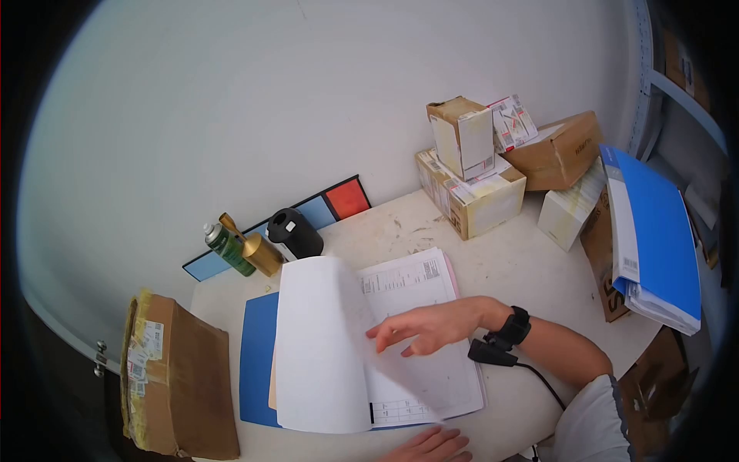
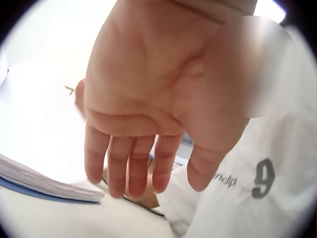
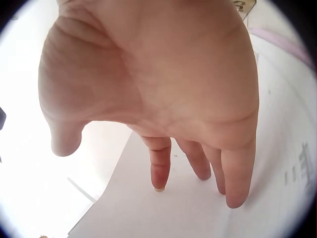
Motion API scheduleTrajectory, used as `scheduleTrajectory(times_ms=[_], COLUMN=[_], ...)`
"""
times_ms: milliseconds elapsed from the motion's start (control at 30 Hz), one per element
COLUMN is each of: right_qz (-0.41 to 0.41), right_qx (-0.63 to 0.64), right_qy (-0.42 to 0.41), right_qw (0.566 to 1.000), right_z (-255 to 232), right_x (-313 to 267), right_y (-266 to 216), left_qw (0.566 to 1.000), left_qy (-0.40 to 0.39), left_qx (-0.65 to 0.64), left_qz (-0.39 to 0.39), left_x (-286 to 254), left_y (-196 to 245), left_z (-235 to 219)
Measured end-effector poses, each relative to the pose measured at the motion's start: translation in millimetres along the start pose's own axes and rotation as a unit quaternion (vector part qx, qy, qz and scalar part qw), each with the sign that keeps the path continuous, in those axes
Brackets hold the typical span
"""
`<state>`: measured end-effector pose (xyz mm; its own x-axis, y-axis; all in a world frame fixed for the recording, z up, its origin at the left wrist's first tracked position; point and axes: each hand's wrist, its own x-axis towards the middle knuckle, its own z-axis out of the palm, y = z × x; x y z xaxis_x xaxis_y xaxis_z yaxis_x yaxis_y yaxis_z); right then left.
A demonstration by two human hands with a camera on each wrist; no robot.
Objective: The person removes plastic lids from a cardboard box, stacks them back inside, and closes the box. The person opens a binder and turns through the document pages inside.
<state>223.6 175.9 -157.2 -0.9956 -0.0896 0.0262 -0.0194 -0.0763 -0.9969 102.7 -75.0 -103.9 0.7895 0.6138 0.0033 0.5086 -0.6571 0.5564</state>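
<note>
A blue folder (image 1: 258,346) lies spread on the table, filled with a stack of printed sheets (image 1: 408,277). One white page (image 1: 319,339) is partly turned over to the left, its right side curving up and blurred. My right hand (image 1: 431,325) is over the stack with its fingertips at that page; in the right wrist view its fingers (image 3: 237,178) hang apart against the white paper. My left hand (image 1: 431,445) is at the lower edge of the folder. In the left wrist view its palm (image 2: 143,74) is bare and the fingers are extended, holding nothing.
A worn cardboard box (image 1: 192,377) stands left of the folder. Behind are a spray can (image 1: 229,250), a gold container (image 1: 262,254) and a black cylinder (image 1: 296,233). Stacked boxes (image 1: 481,204) sit at the back right, with an upright blue binder (image 1: 658,239) beside them.
</note>
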Motion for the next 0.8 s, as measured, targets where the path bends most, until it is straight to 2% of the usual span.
scheduleTrajectory(times_ms=[33, 67, 133, 167, 200, 233, 267, 300, 333, 367, 433, 467, 533, 567, 600, 633, 700, 800], right_qz=[-0.008, -0.010, -0.012, -0.013, -0.029, -0.043, -0.020, 0.003, 0.005, 0.022, 0.090, 0.094, 0.122, 0.125, 0.086, 0.045, 0.055, 0.072], right_qx=[-0.037, -0.044, -0.140, -0.139, -0.101, -0.063, -0.063, -0.063, -0.071, -0.235, -0.340, -0.344, -0.325, -0.326, -0.297, -0.267, -0.265, -0.269], right_qy=[-0.036, -0.047, -0.059, -0.061, -0.009, 0.044, 0.106, 0.169, 0.272, 0.349, 0.445, 0.441, 0.499, 0.495, 0.494, 0.494, 0.486, 0.472], right_qw=[0.999, 0.998, 0.988, 0.988, 0.994, 0.996, 0.992, 0.984, 0.960, 0.907, 0.823, 0.824, 0.794, 0.796, 0.813, 0.826, 0.831, 0.836], right_z=[15.8, 32.2, 46.9, 47.1, 45.3, 40.8, 27.7, 11.3, 0.7, -15.6, -39.1, -47.8, -61.5, -66.2, -70.4, -73.8, -75.5, -77.7], right_x=[11.6, 18.9, 29.7, 29.0, 25.5, 20.9, 17.1, 12.3, 4.7, -3.6, -21.8, -30.1, -42.4, -44.6, -45.8, -46.5, -46.3, -47.3], right_y=[-6.0, -12.2, -7.5, -9.2, -12.1, -15.7, -17.3, -15.7, -11.6, -8.0, -1.2, 3.6, 12.7, 18.0, 21.8, 24.3, 23.3, 22.8], left_qw=[0.995, 0.995, 0.955, 0.942, 0.942, 0.927, 0.908, 0.906, 0.906, 0.911, 0.916, 0.925, 0.932, 0.932, 0.931, 0.931, 0.932, 0.935], left_qy=[0.052, 0.052, 0.142, 0.156, 0.156, 0.134, 0.114, 0.123, 0.127, 0.118, 0.115, 0.093, 0.073, 0.048, 0.022, 0.022, 0.093, 0.056], left_qx=[0.085, 0.083, 0.243, 0.256, 0.255, 0.286, 0.316, 0.314, 0.311, 0.298, 0.280, 0.253, 0.222, 0.203, 0.185, 0.185, 0.228, 0.244], left_qz=[-0.011, -0.013, -0.100, -0.149, -0.151, -0.202, -0.251, -0.257, -0.256, -0.259, -0.263, -0.269, -0.276, -0.296, -0.314, -0.313, -0.266, -0.250], left_x=[3.9, 6.8, 8.8, 8.9, 6.9, 4.5, 2.8, 1.8, 1.0, 0.4, -1.4, -2.8, -4.0, -3.9, -3.9, -3.2, -1.1, -2.9], left_y=[-1.0, -7.0, -23.5, -25.9, -29.3, -34.4, -40.3, -45.9, -46.6, -45.6, -49.0, -52.0, -56.6, -58.4, -59.6, -56.6, -45.8, -52.8], left_z=[4.6, 12.3, 27.7, 25.9, 24.2, 21.8, 18.8, 14.7, 11.6, 8.3, 2.3, -0.4, -8.2, -13.5, -16.4, -17.7, -19.8, -23.3])
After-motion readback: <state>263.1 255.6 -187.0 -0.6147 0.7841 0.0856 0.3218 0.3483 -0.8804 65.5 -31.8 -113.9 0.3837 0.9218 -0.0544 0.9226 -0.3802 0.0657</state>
